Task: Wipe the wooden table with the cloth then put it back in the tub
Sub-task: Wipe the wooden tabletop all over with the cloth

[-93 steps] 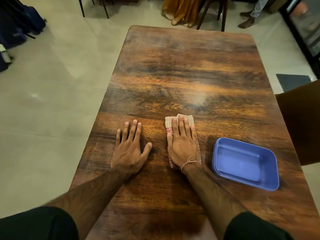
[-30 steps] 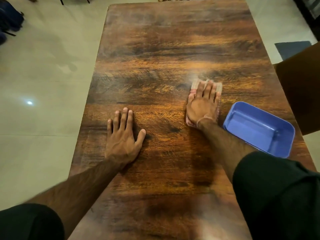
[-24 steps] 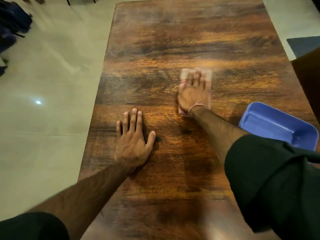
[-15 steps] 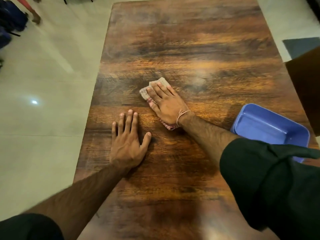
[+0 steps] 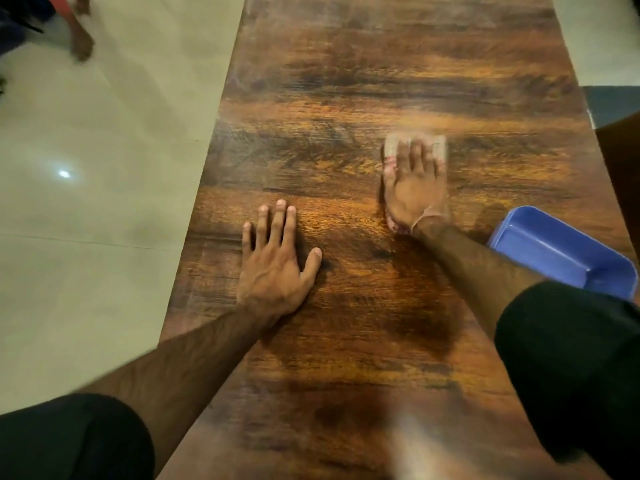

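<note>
Fingers (image 5: 417,154) of the right hand (image 5: 414,188) lie straight and close together, pressed flat on the cloth (image 5: 394,147). Nothing is gripped: the cloth is pinned under palm and fingers, judged so that it drags along with the hand. The pale cloth rests on the wooden surface (image 5: 381,71) at about 1 o'clock from the left hand (image 5: 273,271), with its far edge and a strip by the wrist showing past the hand. Left fingers (image 5: 278,223) are straight and slightly spread, thumb out, flat on bare wood and holding nothing; this is judged to be a brace for the leaning body. The blue tub (image 5: 550,251) stands at 4 o'clock from the right hand, near but apart, its near end hidden behind the black sleeve (image 5: 571,358). What shows of it holds nothing. Its place beside the wiping arm is judged convenient for the cloth's return. Step in hand: wiping, mid-surface. Return to the tub is not yet done
</note>
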The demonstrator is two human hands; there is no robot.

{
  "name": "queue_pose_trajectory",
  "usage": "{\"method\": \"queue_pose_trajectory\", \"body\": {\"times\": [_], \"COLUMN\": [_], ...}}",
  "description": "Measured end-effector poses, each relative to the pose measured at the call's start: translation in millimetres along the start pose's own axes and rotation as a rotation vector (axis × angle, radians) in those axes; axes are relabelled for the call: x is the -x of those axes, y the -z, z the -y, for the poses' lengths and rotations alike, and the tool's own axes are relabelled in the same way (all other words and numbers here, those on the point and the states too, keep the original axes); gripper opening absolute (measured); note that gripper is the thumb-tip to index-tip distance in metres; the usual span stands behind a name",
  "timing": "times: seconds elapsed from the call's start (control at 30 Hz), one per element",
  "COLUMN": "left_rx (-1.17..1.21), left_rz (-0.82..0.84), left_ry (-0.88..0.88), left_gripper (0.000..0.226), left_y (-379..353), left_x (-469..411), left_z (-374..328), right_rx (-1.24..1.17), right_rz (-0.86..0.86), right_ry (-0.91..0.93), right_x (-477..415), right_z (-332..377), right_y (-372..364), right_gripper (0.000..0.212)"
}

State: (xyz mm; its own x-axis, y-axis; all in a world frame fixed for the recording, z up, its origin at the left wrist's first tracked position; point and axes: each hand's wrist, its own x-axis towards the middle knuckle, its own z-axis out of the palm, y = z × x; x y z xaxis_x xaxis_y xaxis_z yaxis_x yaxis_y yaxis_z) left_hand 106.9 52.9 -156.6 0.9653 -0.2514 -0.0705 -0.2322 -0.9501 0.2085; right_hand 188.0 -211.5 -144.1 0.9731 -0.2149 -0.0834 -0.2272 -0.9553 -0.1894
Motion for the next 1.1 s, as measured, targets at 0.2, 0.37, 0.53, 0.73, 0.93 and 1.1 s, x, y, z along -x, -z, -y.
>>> {"method": "queue_pose_trajectory", "body": {"times": [0.2, 0.37, 0.53, 0.73, 0.93, 1.1], "left_rx": [0.002, -0.001, 0.022, 0.056, 0.217, 0.644], "left_rz": [0.000, 0.004, -0.017, -0.026, -0.098, 0.068], "left_ry": [0.014, 0.017, 0.020, 0.039, 0.064, 0.133], "left_gripper": [0.086, 0.085, 0.085, 0.077, 0.045, 0.040], "left_y": [-1, 0, 0, -1, 3, 9], "left_x": [1, 0, 2, 9, 36, 45], "left_z": [-1, -1, -2, -5, -77, -191], "right_rx": [0.053, 0.056, 0.069, 0.055, 0.010, -0.029], "right_rz": [0.073, 0.105, 0.115, 0.078, 0.121, 0.048], "right_ry": [0.348, 0.375, 0.394, 0.178, 0.305, 0.074], "right_x": [123, 225, 283, 275, 351, 336], "right_z": [5, -34, -77, -69, -91, -151], "right_y": [-14, -6, -4, -6, -3, 6], "right_gripper": [0.064, 0.062, 0.062, 0.061, 0.061, 0.061]}}
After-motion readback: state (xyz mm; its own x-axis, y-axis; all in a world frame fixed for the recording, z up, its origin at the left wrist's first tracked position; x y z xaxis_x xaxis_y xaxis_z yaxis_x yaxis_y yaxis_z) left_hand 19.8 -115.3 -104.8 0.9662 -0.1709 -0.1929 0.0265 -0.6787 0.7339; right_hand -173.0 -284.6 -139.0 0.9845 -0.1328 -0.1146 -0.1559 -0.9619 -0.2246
